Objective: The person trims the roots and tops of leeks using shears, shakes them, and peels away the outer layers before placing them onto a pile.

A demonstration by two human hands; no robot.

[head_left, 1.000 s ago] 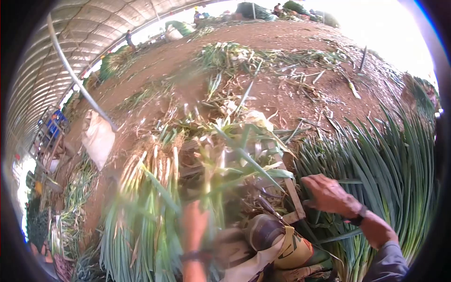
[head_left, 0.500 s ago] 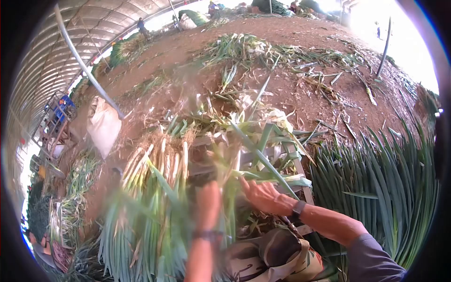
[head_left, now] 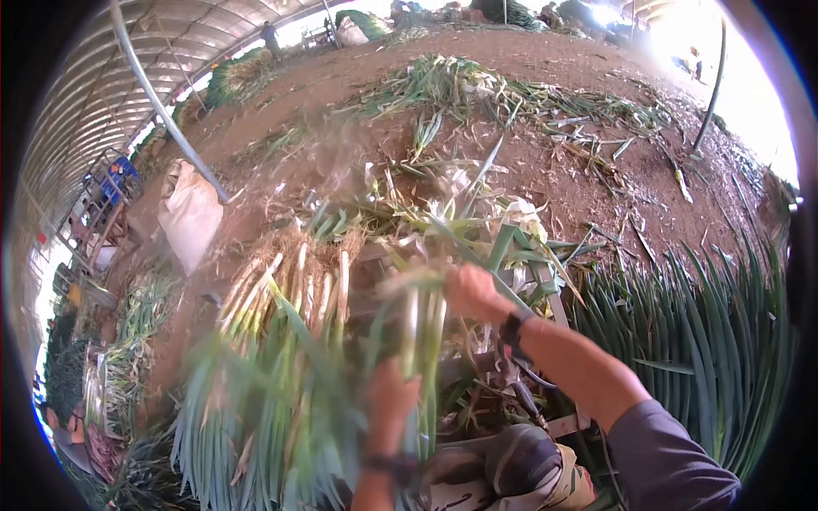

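Observation:
My left hand point(head_left: 392, 396), smeared by motion, is closed around the green onions point(head_left: 411, 332), which stand with their white stalks pointing away from me. At the upper end of these stalks my right hand point(head_left: 473, 291) is closed on a pale, blurred leaf point(head_left: 417, 279). Just to the left lies a pile of green onions point(head_left: 290, 341), their roots at the far end and green leaves toward me. The fingertips of both hands are hard to make out.
Stripped leaves point(head_left: 511, 243) lie beyond my hands over a light frame point(head_left: 558, 307). Upright green onion leaves point(head_left: 673, 341) fill the right side. A pale sack point(head_left: 187, 217) stands by a leaning pole point(head_left: 158, 102). Far back, a person point(head_left: 270, 38) stands on the dirt floor point(head_left: 307, 111).
My right hand has moved up and away from me, toward the far end of the stalks. My left hand has come lower, and the white stalks between the hands now show.

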